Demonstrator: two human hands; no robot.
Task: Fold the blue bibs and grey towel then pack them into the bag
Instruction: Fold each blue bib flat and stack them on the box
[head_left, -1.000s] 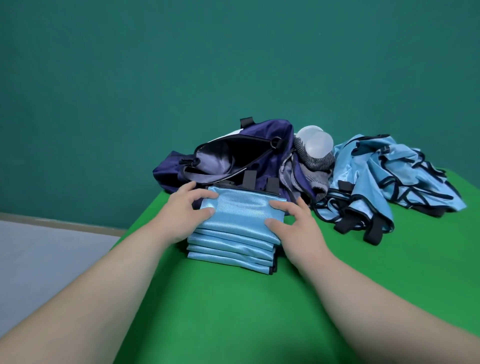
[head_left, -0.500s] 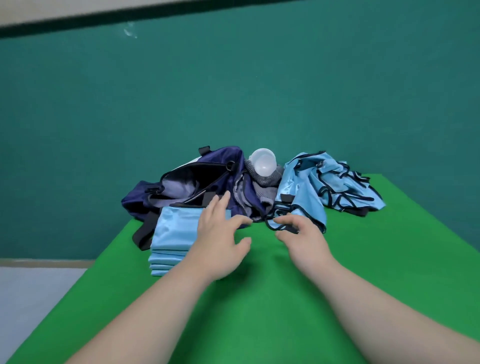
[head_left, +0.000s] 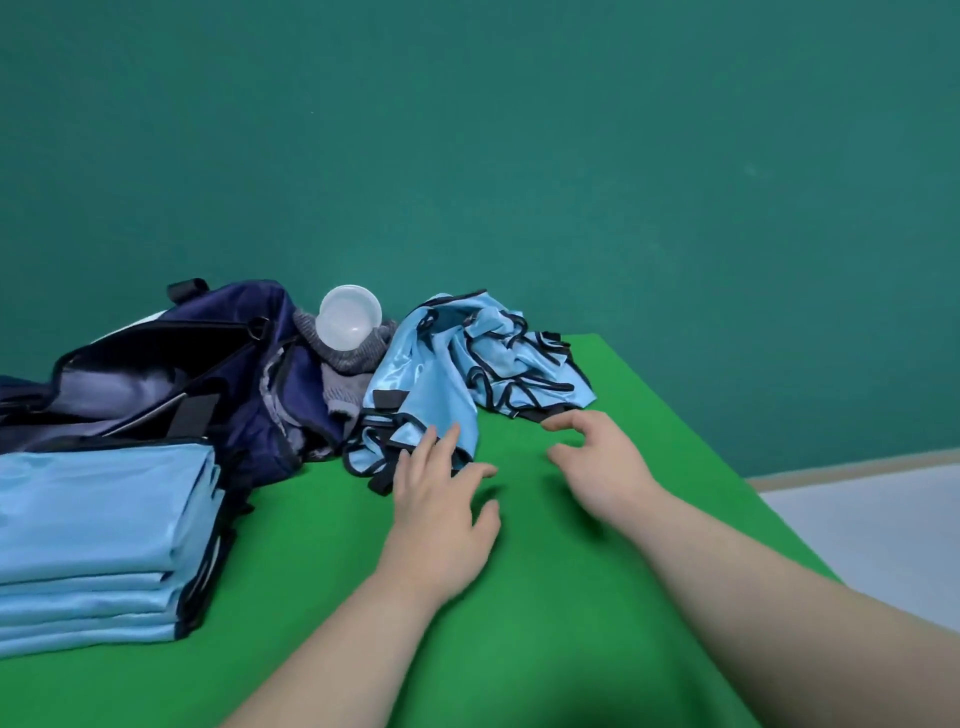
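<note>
Head view: the left hand (head_left: 441, 512), grip wide, lays straight fingers over the edge of the crumpled blue bibs (head_left: 467, 358) on the green worktop (head_left: 545, 639). The right hand (head_left: 605, 467), grip loose and empty, hovers just beside them. Folded bibs (head_left: 98, 525) are stacked before the open bag (head_left: 171, 374), with the grey towel (head_left: 345, 382) against it.

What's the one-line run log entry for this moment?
next: unfolded bibs; left hand: open, fingers over bib edge; right hand: open, empty; folded stack: in front of bag

Light-blue bibs (head_left: 470, 364) — black trim, navy bag (head_left: 244, 374), grey towel (head_left: 345, 379), green table (head_left: 545, 597)
</note>
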